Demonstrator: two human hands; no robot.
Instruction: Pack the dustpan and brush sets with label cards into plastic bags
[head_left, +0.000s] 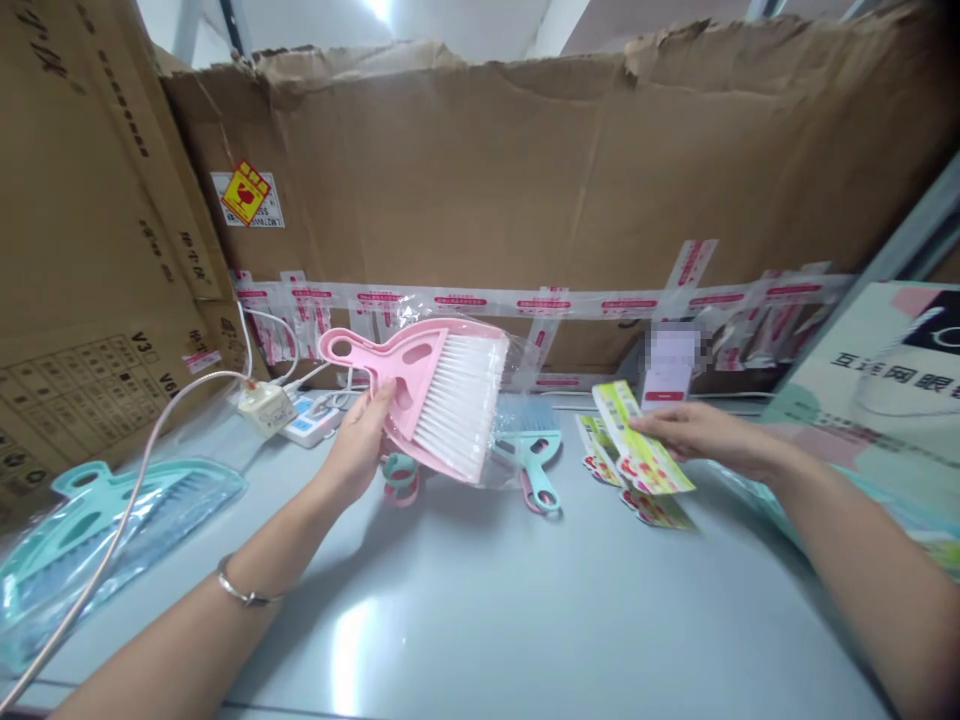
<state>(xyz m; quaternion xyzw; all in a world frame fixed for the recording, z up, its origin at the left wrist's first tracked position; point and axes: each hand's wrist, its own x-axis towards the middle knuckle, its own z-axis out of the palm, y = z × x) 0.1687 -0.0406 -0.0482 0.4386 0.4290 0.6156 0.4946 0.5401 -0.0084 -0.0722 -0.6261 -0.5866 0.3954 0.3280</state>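
Note:
My left hand (364, 440) grips a pink dustpan and brush set (442, 400) with white bristles, in a clear plastic bag, raised above the table. Between the fingers of my right hand (697, 435) is a green and yellow printed card (641, 445), closed on near its right edge. More such cards (652, 508) lie just under it. A teal brush (538, 465) rests on the table behind the pink set, with a pink handle edge below it. Near my left wrist are small teal and pink rings (400, 475), partly covered by the set.
At left, a bagged teal dustpan set (127, 520) lies under a charging cable (142, 460). A charger (264, 408) and power strip (311, 422) stand behind. Cardboard (480, 180) walls the back. A phone (667, 365) leans there; a printed box (885, 390) stands right.

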